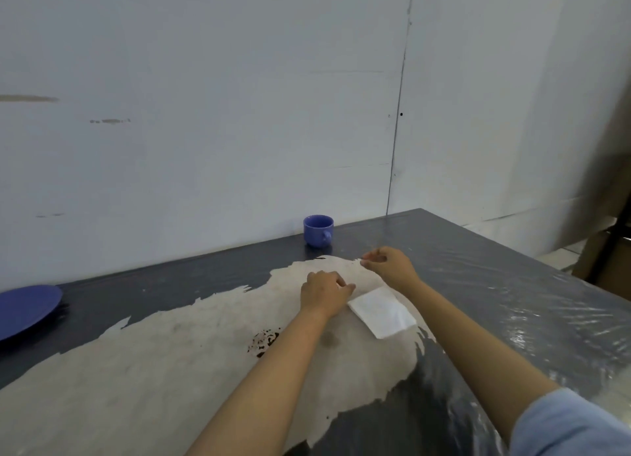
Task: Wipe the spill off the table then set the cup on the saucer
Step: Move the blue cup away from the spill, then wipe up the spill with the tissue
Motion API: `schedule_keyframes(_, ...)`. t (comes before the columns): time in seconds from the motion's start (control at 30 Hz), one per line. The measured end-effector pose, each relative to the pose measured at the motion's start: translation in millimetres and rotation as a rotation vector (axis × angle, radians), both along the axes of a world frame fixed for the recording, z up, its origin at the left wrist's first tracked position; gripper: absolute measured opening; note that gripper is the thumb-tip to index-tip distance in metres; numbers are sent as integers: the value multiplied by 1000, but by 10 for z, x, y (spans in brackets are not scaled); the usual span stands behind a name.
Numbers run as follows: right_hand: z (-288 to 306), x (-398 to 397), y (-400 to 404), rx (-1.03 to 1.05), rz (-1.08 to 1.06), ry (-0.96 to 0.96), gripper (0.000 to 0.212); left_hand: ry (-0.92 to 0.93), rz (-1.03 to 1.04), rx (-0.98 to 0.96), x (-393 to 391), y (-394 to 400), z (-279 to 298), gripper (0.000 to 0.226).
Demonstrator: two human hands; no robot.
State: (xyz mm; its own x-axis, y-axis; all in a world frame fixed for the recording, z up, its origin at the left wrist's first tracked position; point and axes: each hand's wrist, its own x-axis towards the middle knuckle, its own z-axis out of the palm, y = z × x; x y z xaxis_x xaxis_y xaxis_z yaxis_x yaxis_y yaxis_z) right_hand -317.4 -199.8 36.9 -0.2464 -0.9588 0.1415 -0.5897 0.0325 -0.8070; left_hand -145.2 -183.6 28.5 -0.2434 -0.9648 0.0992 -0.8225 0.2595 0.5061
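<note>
Both forearms reach over the counter (pixel 512 267). Left hand (pixel 324 293) pinches the white napkin's (pixel 382 310) corner in a narrow grip; right hand (pixel 389 264) seems closed on nothing, fingertips pinched. Dark spill (pixel 263 342) lies near the left forearm. Cup (pixel 318 231) stands by the wall, saucer (pixel 27 310) far left.

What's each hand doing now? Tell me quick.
Left hand: closed on the corner of the white napkin.
Right hand: fingers pinched, holding nothing visible.
</note>
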Motion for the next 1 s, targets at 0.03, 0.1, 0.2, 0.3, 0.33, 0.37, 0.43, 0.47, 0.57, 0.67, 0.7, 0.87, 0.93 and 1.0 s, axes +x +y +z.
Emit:
schedule_keyframes(0.03, -25, -58, 57, 34, 19, 40, 22, -33, 10, -10, -22, 27, -24, 40)
schedule_keyframes(0.1, -75, -168, 153, 107, 49, 107, 27, -69, 32, -30, -58, 69, -74, 40)
schedule_keyframes(0.2, -150, -297, 265, 201, 49, 171, 35, -74, 65, -66, -92, 121, -139, 39)
schedule_keyframes(0.3, -204, -337, 315, 196, 57, 190, 36, -32, 98, -93, -103, 159, -171, 31)
schedule_keyframes(0.33, -219, -332, 325, 189, 55, 198, 34, -8, 106, -92, -106, 168, -172, 27)
schedule_keyframes(0.37, -229, -320, 336, 189, 48, 211, 33, 13, 112, -89, -107, 178, -171, 23)
schedule_keyframes(0.43, -230, -289, 365, 192, 35, 221, 32, 28, 118, -84, -103, 209, -158, 18)
schedule_keyframes(0.47, -224, -273, 373, 184, 37, 207, 31, 33, 119, -82, -92, 224, -149, 17)
schedule_keyframes(0.57, -159, -199, 377, 145, 80, 175, 31, 97, 120, -38, -8, 254, -123, 15)
schedule_keyframes(0.67, -58, -64, 381, 111, 124, 155, 28, 211, 132, 41, 147, 283, -49, 14)
schedule_keyframes(0.7, -31, -5, 385, 96, 139, 166, 26, 238, 138, 57, 219, 292, -14, 14)
schedule_keyframes(0.87, 91, 412, 397, 90, 197, 401, 26, 279, 91, 91, 665, 390, 118, 20)
schedule_keyframes(0.93, 126, 625, 390, 120, 235, 508, 25, 276, 79, 104, 856, 446, 125, 20)
schedule_keyframes(1.0, 134, 838, 364, 139, 280, 575, 26, 271, 84, 118, 1018, 499, 118, 20)
